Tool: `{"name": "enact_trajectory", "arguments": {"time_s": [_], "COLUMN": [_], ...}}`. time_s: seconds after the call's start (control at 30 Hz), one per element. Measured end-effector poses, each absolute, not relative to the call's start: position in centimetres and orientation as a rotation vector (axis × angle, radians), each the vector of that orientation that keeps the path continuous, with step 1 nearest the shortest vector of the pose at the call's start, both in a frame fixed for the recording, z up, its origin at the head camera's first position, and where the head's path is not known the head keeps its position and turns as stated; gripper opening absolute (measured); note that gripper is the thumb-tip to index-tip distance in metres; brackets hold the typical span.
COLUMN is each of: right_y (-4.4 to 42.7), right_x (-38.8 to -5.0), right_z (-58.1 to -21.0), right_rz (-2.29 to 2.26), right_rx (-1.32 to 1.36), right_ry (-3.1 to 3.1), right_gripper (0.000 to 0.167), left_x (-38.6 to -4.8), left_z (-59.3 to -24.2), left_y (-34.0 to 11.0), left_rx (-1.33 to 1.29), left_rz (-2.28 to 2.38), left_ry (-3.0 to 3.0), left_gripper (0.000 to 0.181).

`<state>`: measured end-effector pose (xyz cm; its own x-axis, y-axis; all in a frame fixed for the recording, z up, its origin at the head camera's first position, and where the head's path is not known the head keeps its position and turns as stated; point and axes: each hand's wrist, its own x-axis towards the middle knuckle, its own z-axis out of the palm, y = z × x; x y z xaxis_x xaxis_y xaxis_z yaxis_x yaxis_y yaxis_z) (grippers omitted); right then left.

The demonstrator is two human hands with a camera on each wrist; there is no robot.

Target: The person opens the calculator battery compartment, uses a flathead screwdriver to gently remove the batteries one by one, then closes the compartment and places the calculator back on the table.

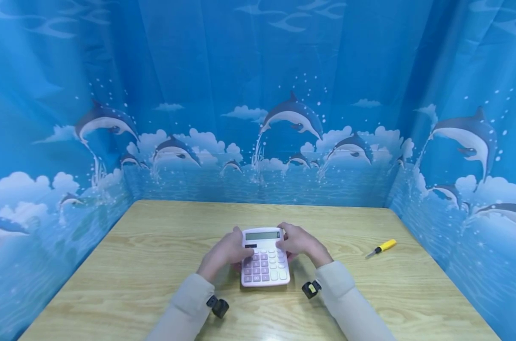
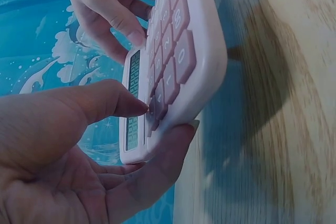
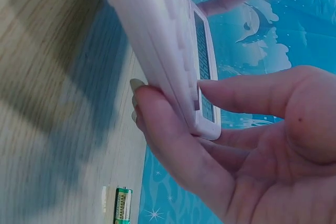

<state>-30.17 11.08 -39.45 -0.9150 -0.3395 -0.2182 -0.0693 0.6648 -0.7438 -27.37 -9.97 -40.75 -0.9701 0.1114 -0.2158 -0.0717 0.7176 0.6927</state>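
Observation:
A pale pink calculator (image 1: 265, 282) with darker pink number keys is held between both hands, display at its far end. My left hand (image 1: 225, 250) grips its left edge, fingers underneath. The left thumb (image 2: 123, 103) touches a key in the left wrist view. On the opposite edge, my right hand (image 1: 301, 241) holds it with fingers below and the thumb (image 3: 236, 95) on the front near the display. Both wrist views show the calculator (image 3: 152, 40) tilted and lifted off the table, at least at its near end.
A screwdriver (image 1: 387, 245) with a yellow handle lies at the right of the wooden table (image 1: 164, 274). In the right wrist view a green and gold battery (image 3: 123, 205) lies on the table. A blue dolphin-print curtain (image 1: 223, 85) surrounds the back and sides.

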Motion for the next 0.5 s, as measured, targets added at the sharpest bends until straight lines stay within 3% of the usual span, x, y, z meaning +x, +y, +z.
{"name": "enact_trajectory", "arguments": {"time_s": [0.5], "right_y": [10.73], "right_x": [-29.85], "right_z": [-39.36], "right_rz": [-1.009], "right_rx": [-0.291], "right_ry": [2.586], "right_gripper": [0.054], "left_x": [-26.89], "left_z": [-40.89], "left_y": [-9.75], "left_rx": [0.038], "left_rz": [1.085], "left_ry": [2.667], "left_gripper": [0.102]}}
